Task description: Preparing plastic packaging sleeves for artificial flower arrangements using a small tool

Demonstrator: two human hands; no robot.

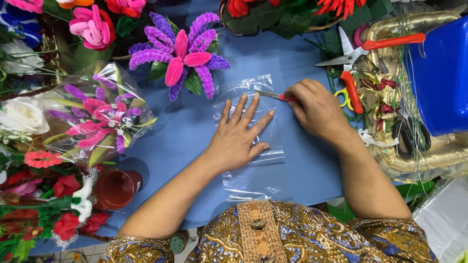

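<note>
A clear plastic sheet (258, 175) lies flat on the blue table (180, 136). My left hand (239, 134) rests flat on the sheet with its fingers spread, pressing it down. My right hand (314, 109) grips a small red-handled cutter (273, 95) whose blade touches the sheet's far edge, just beyond my left fingertips.
A purple and pink pipe-cleaner flower (183, 53) stands behind the sheet. A wrapped flower (100, 117) and a brown pot (117, 187) sit at left among other artificial flowers. Red-handled scissors (348, 63), a gold tray (438, 151) and a blue tub (441, 73) are at right.
</note>
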